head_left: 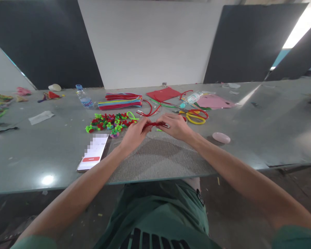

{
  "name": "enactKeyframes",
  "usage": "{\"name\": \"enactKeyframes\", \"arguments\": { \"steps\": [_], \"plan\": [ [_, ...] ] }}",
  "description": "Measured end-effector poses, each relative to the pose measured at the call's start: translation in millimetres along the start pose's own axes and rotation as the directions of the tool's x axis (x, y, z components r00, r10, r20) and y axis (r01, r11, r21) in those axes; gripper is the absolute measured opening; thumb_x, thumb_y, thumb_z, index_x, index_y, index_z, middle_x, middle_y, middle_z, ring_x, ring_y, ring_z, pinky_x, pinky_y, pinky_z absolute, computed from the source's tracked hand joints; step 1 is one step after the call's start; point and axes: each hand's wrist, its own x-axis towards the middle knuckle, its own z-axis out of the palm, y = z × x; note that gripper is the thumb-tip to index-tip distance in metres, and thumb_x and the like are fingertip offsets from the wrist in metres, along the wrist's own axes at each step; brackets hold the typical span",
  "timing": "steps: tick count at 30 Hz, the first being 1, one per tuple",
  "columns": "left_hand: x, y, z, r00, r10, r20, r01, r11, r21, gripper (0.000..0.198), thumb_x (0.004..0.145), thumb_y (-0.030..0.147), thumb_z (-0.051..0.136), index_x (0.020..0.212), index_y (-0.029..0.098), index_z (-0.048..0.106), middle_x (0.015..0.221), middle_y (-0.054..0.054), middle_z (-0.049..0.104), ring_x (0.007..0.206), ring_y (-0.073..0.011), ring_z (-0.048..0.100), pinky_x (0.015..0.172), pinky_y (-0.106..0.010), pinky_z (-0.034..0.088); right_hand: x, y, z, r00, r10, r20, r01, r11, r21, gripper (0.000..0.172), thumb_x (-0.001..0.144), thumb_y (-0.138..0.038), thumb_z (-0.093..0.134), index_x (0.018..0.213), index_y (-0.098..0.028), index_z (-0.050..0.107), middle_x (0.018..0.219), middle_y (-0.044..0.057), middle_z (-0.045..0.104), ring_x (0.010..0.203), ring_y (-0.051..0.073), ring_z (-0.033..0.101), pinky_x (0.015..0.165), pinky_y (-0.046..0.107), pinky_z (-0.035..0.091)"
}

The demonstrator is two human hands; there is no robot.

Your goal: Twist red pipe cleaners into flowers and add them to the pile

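Between my two hands a red pipe cleaner (155, 123) stretches, looking bunched or twisted along its middle. My left hand (138, 130) pinches its left end with fingers and thumb closed. On the other side my right hand (176, 126) is closed on the right end, where a short pale tip sticks out; what that tip is I cannot make out. Just left of my left hand lies a pile of small red, green and purple pipe-cleaner shapes (107, 122). Yellow- and red-handled scissors (197, 117) rest beyond my right hand.
Bundles of coloured pipe cleaners (120, 101), a red sheet (163, 93), pink sheets (214, 101) and two plastic bottles (85, 98) stand or lie farther back. A lit phone (94, 152) lies at left. A pale oval object (221, 137) sits at right. A textured mat (160, 159) covers the front.
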Motion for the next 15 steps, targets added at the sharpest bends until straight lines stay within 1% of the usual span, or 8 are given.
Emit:
{"name": "enactKeyframes", "arguments": {
  "steps": [2,5,7,9,12,13,15],
  "plan": [
    [-0.1,0.4,0.9,1.0,-0.008,0.004,0.008,1.0,0.012,0.009,0.105,0.019,0.056,0.11,0.022,0.062,0.092,-0.002,0.077,0.083,-0.0183,0.072,0.077,-0.029,0.048,0.0,-1.3,1.1,1.0,-0.008,0.007,0.008,1.0,0.001,0.007,0.102,-0.022,0.064,0.097,-0.022,0.069,0.091,0.004,0.076,0.082,0.018,0.07,0.073,0.029,0.05],
    [0.0,0.3,1.9,1.0,-0.009,0.017,0.007,0.998,0.066,0.018,0.103,0.021,0.061,0.12,0.022,0.064,0.095,-0.003,0.079,0.085,-0.0212,0.074,0.076,-0.03,0.049,0.4,-3.9,2.5,0.999,-0.009,0.037,0.008,1.0,0.002,0.009,0.104,-0.025,0.062,0.099,-0.023,0.069,0.094,0.004,0.077,0.087,0.02,0.071,0.076,0.03,0.051],
    [0.1,-0.5,1.6,0.999,0.02,0.025,-0.022,0.995,0.097,0.017,0.102,0.021,0.061,0.118,0.022,0.066,0.099,-0.004,0.079,0.087,-0.0219,0.075,0.077,-0.03,0.05,0.7,-4.3,2.7,0.998,0.018,0.057,-0.017,1.0,-0.003,0.009,0.104,-0.029,0.063,0.105,-0.023,0.07,0.097,0.005,0.078,0.089,0.02,0.072,0.078,0.031,0.052],
    [0.2,-1.4,0.7,0.999,0.04,0.02,-0.042,0.994,0.102,0.016,0.103,0.019,0.058,0.115,0.022,0.069,0.098,-0.004,0.079,0.086,-0.021,0.074,0.078,-0.03,0.051,0.6,-2.8,2.0,0.997,0.057,0.058,-0.057,0.998,-0.01,0.012,0.104,-0.031,0.064,0.11,-0.023,0.07,0.099,0.006,0.078,0.086,0.02,0.072,0.077,0.031,0.052],
    [0.5,-2.1,-0.6,1.0,0.027,0.011,-0.028,0.994,0.103,0.015,0.104,0.019,0.057,0.111,0.022,0.07,0.089,-0.002,0.077,0.08,-0.0189,0.072,0.077,-0.029,0.051,-0.1,1.8,0.4,0.995,0.081,0.056,-0.08,0.997,-0.016,0.011,0.104,-0.029,0.063,0.105,-0.022,0.072,0.096,0.005,0.079,0.081,0.018,0.071,0.075,0.03,0.051],
    [0.5,-2.0,-0.7,1.0,0.019,0.014,-0.02,0.994,0.107,0.013,0.104,0.02,0.058,0.11,0.022,0.07,0.089,-0.002,0.077,0.08,-0.0189,0.072,0.077,-0.029,0.051,-0.3,3.2,0.1,0.996,0.075,0.056,-0.074,0.997,-0.016,0.012,0.104,-0.028,0.062,0.103,-0.022,0.073,0.095,0.005,0.079,0.081,0.018,0.071,0.075,0.029,0.051],
    [0.5,-1.6,-0.4,1.0,0.005,0.022,-0.008,0.992,0.122,0.011,0.104,0.023,0.063,0.113,0.022,0.07,0.095,-0.004,0.079,0.084,-0.0204,0.074,0.078,-0.03,0.052,-0.6,4.4,0.3,0.997,0.051,0.055,-0.051,0.999,-0.011,0.014,0.105,-0.026,0.061,0.101,-0.022,0.074,0.094,0.005,0.08,0.082,0.018,0.072,0.075,0.029,0.051]
  ]
}}
